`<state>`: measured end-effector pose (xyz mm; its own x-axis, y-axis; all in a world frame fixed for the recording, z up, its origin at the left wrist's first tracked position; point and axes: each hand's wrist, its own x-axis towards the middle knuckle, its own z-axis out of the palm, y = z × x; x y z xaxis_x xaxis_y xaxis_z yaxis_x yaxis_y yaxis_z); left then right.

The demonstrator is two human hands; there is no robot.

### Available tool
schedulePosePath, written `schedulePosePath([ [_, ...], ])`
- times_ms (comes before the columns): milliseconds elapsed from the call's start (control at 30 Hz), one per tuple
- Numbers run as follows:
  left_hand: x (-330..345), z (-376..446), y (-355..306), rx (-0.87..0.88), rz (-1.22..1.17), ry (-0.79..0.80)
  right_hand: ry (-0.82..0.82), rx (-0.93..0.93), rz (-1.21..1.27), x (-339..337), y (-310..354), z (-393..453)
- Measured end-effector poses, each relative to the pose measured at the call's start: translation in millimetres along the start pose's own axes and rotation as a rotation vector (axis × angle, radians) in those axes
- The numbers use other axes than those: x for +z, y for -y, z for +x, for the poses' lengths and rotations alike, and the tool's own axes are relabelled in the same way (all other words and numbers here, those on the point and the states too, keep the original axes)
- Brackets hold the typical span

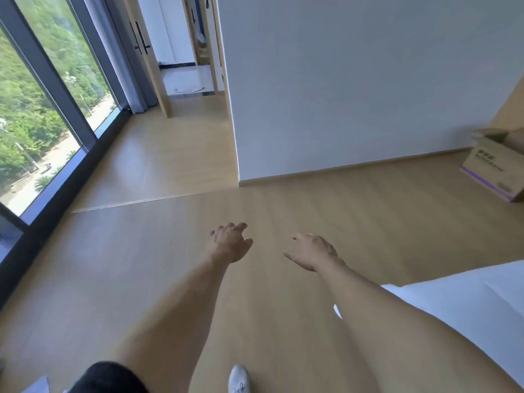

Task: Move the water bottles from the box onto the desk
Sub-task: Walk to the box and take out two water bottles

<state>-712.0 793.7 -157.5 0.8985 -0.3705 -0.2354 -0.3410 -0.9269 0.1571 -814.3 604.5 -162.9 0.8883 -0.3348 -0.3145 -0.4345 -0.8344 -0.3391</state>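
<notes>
Left hand (230,241), right hand (313,251) empty, fingers loosely spread over floor (170,251). Box (497,163) at far right wall — turn right, approach, check bottles inside; none visible.

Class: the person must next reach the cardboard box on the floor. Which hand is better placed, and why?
Right, probably. The cardboard box stands at the far right by the wall, on the side of the right hand. The left hand is farther away. Both hands are empty.
</notes>
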Motion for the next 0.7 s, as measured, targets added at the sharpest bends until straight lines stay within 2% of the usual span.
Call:
schedulePosePath([
  [333, -3.2, 188.5, -106.8, 0.310, 0.012, 0.077, -0.079, 0.297, 0.029, -60.5, -78.9, 121.2],
  [567, -42.3, 325.8, -159.5, 0.443, -0.011, 0.120, -0.150, 0.441, 0.083, -118.4, -92.2, 221.7],
  [700, -45.1, 373.6, -196.4, 0.519, -0.015, 0.145, -0.183, 0.493, 0.117, -140.7, -107.6, 257.9],
])
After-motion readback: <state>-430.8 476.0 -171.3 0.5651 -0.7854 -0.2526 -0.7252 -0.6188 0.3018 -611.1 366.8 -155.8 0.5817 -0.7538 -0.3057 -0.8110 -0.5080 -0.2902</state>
